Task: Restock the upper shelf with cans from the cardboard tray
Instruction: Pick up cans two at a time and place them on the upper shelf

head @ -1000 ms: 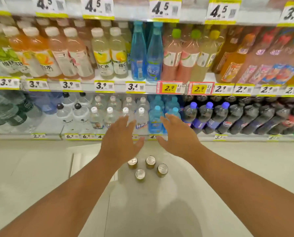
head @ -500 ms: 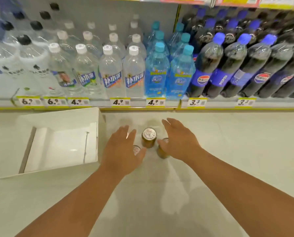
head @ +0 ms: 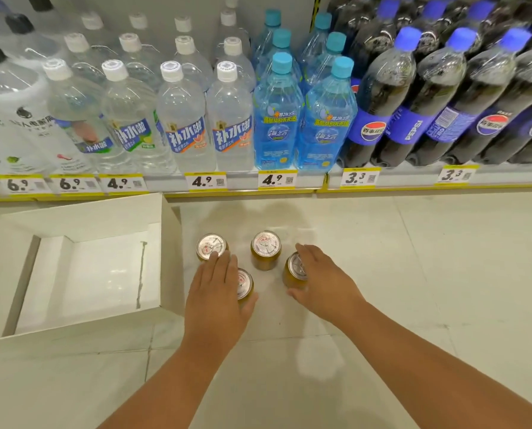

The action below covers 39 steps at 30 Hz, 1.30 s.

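Several gold cans with silver tops stand on the floor in front of the bottom shelf. My left hand (head: 216,292) lies over the near-left can (head: 245,284), thumb wrapped round its right side, fingertips reaching the far-left can (head: 210,245). My right hand (head: 323,280) covers the right can (head: 293,270), fingers across its top and thumb against its near side. The far-middle can (head: 266,249) stands free between the hands. The white cardboard tray (head: 170,252) lies on the floor to the left with nothing in it. The upper shelf is out of view.
The bottom shelf right behind the cans holds clear water bottles (head: 186,119), blue bottles (head: 278,119) and dark cola bottles (head: 382,113). Its yellow price rail (head: 274,181) runs just above the floor. Pale floor tiles (head: 413,274) stretch to the right.
The view has dropped from the upper shelves to the floor. Both hands have come down from hovering over the cans onto the near-left and right cans.
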### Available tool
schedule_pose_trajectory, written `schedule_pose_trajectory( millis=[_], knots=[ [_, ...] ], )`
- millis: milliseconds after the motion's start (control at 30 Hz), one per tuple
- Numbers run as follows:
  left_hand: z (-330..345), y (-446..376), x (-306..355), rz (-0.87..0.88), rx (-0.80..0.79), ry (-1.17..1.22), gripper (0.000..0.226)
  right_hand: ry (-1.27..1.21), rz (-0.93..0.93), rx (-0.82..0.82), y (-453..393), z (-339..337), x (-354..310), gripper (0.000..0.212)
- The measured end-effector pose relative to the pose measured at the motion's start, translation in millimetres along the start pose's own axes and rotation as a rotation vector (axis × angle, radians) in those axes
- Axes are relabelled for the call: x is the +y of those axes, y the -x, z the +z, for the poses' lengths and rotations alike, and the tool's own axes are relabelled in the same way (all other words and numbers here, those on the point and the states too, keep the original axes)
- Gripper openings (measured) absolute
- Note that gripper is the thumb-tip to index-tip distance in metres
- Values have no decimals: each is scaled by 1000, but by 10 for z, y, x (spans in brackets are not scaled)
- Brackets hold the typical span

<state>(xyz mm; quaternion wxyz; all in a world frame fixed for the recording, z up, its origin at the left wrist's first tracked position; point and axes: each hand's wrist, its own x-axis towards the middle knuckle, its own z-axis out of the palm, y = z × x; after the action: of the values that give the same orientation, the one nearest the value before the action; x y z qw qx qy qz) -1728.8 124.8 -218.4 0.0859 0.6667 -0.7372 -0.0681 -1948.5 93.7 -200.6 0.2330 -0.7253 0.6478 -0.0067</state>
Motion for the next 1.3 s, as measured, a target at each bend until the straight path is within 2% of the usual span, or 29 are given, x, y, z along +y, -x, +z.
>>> schedule_pose_trajectory(
  millis=[100, 200, 367, 433, 533, 733, 833, 933, 1033, 1200, 1300],
  knots=[
    [103, 116, -17, -17, 25, 7, 79, -66, -8, 26, -22, 97, 44, 89],
    [176, 204, 1, -65, -2, 109, 81, -144, -10, 69, -55, 160, 82, 79],
    [275, 146, -8, -224, -73, 538, 83, -224, -3, 99, -68, 234, 117, 70],
    [303, 84, -34, -370, -102, 723, 84, -336, 44, 108, -56, 260, 119, 72],
    [299, 45, -34, -481, -133, 829, 76, -566, 168, 123, -20, 303, 105, 82],
    [143, 91, 35, -485, -109, 906, 61, -790, 263, 154, 48, 249, 55, 58],
    [-126, 36, 87, -460, -64, 957, 59, -873, 249, 202, 140, 91, -54, 57],
    [-589, -70, 179, -455, -17, 1012, 61, -933, 203, 223, 268, -325, -285, 59],
    [-1404, -182, 344, -438, 19, 1053, 61, -981, 156, 250, 469, -1071, -653, 59],
    [-3417, -403, 663, -361, 44, 1015, 70, -994, 31, 253, 892, -2901, -1463, 56],
    [-4775, -589, 834, -320, 90, 986, 65, -960, -30, 274, 1122, -4090, -1980, 57]
  ],
)
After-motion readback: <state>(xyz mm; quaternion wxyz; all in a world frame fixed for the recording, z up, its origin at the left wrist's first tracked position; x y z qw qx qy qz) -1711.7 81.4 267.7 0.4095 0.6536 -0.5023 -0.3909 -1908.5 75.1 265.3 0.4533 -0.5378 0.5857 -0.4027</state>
